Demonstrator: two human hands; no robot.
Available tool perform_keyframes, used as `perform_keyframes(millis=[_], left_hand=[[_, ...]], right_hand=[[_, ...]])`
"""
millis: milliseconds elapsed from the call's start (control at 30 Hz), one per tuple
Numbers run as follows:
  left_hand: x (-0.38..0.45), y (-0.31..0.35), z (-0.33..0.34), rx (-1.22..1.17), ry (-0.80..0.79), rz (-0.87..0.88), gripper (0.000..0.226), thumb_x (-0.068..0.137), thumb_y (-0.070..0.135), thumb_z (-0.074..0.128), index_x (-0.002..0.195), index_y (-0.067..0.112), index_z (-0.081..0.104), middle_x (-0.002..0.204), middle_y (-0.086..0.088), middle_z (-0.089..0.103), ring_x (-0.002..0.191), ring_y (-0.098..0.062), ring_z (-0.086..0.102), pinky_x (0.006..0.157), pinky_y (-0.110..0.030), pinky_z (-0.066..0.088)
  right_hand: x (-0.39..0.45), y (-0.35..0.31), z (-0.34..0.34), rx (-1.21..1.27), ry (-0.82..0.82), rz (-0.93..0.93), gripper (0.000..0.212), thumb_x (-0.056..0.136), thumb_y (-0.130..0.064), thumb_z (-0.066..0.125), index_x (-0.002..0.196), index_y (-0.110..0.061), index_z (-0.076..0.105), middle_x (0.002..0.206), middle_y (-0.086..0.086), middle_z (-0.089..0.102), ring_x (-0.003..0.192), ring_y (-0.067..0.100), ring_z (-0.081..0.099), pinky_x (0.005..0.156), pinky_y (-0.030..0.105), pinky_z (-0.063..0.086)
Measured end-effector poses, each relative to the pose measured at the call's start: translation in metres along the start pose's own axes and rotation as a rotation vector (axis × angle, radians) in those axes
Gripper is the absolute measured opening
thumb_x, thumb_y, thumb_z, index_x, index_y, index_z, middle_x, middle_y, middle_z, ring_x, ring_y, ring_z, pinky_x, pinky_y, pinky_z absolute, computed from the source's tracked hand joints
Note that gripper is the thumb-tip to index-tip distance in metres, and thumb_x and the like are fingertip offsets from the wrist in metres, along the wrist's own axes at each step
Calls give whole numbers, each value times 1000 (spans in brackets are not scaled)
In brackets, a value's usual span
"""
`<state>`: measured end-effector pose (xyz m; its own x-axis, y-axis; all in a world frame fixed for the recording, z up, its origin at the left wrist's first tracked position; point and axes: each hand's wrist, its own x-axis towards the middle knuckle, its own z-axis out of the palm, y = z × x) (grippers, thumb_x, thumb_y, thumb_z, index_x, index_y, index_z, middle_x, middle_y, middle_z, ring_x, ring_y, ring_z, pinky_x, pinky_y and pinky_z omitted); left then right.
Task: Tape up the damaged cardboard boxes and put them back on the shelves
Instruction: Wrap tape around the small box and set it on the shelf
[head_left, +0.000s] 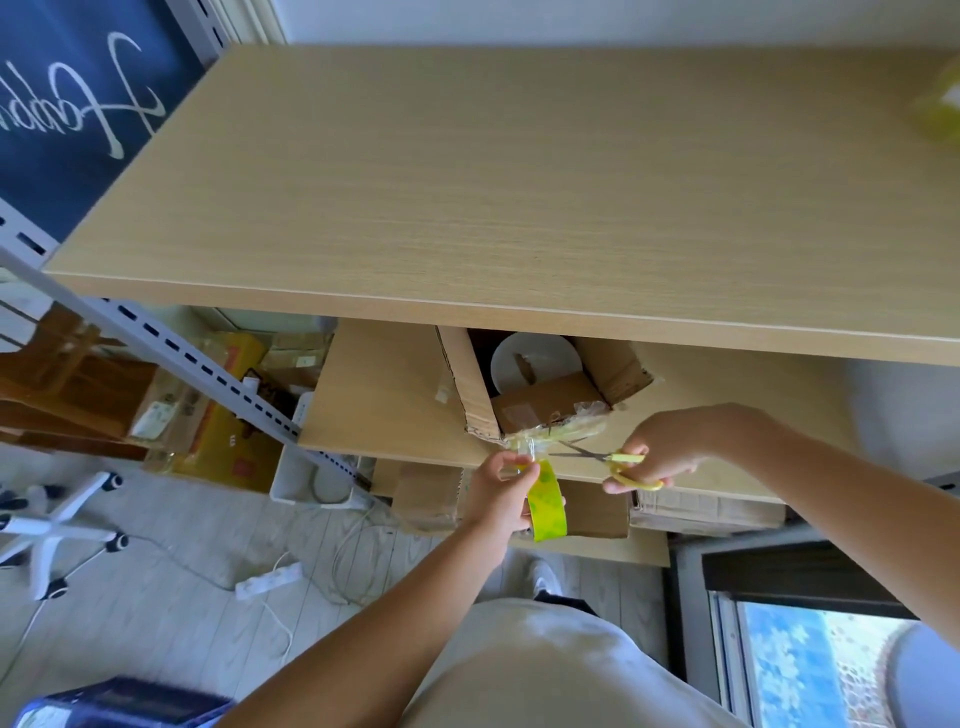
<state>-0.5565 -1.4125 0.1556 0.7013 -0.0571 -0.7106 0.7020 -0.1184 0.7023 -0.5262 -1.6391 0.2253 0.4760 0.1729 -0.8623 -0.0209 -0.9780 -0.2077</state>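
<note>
Torn open cardboard box on shelf; left grip pinching tape roll, right grip holding scissors.

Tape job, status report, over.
Left hand holds tape roll; right hand holds scissors, blades at tape. Box open on shelf. Nothing blocking.

A home storeroom or small office. Slotted metal shelving with wooden boards fills the centre; cardboard boxes pile at nine o'clock. A swivel-chair base and power strip sit on the floor at eight.
</note>
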Motion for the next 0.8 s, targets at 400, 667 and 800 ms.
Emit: perform_keyframes(millis=[400,667,800], left_hand=[[7,-9,-5,-112,-98,-75,14,93,18,69,103,14,60,70,0,76,63,-22,75,47,-29,56],[9,-5,-8,-52,-111,-76,16,92,21,71,101,14,60,70,0,76,61,-22,74,46,-29,55],[10,-1,-12,16,-91,-70,15,91,22,72,99,15,62,89,-13,76,75,-34,75,57,-43,61]], right_hand=[[27,-23,-6,59,-23,-80,74,60,-94,47,88,-30,74,67,-6,68,55,-7,57,75,22,35],[29,-13,-2,156,36,-114,63,77,-70,64,83,-8,75,68,11,73,54,15,67,71,24,56],[30,-14,1,94,69,-112,59,82,-66,62,78,-8,73,62,5,72,54,12,68,74,25,55]])
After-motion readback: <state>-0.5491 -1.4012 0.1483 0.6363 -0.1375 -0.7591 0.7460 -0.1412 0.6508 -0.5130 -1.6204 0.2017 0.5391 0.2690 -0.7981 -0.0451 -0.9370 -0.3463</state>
